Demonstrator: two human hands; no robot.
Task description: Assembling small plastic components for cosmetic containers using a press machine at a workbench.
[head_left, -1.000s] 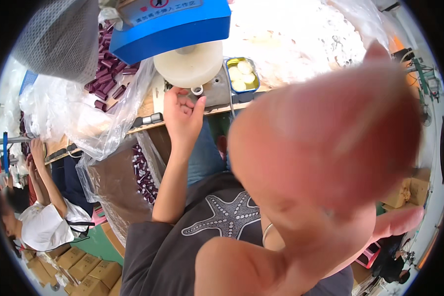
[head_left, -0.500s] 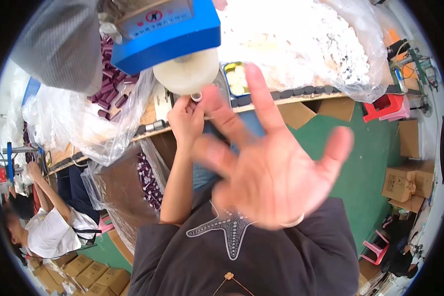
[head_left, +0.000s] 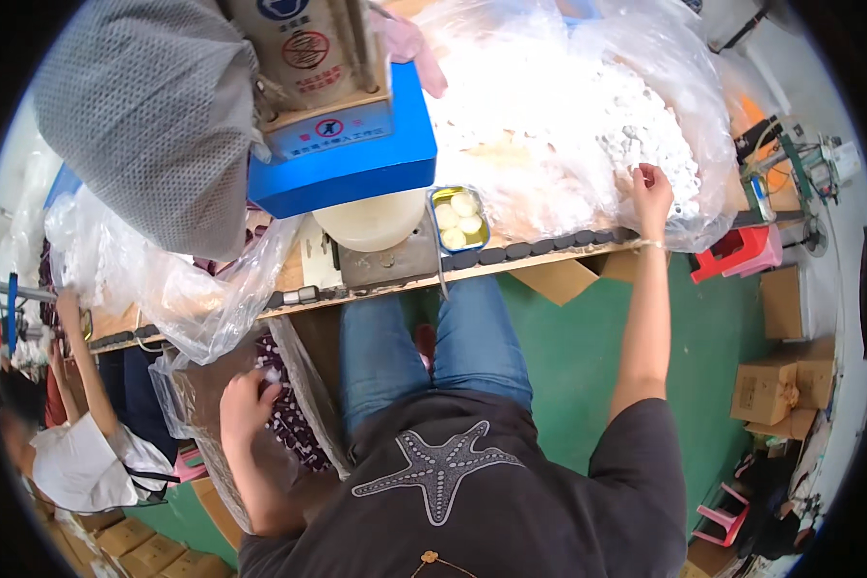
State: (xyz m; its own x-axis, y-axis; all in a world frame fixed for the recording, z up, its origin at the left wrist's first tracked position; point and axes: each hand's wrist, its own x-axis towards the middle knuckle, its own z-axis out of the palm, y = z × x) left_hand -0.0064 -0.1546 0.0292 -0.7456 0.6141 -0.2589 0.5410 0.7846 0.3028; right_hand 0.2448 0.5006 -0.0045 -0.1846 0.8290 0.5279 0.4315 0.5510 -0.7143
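We position the two hands well apart. Our left hand (head_left: 246,409) is at the plastic-lined box (head_left: 199,374) below the bench, its fingers curled near the purple parts (head_left: 297,424) inside. A small pale piece (head_left: 272,375) shows at its fingertips; we cannot tell whether the fingers grip it. Our right hand (head_left: 653,200) is at the white parts (head_left: 636,125), which lie heaped on the workbench (head_left: 320,262) in and around a clear plastic bag (head_left: 720,154). Its fingertips are drawn together; we cannot tell whether they pinch a part. Between the hands, we locate the machine with the blue housing (head_left: 347,159), its pale round disc (head_left: 376,223) above a metal plate (head_left: 387,260). Just beside the plate, a small tray (head_left: 442,196) contains pale round pieces (head_left: 463,204).
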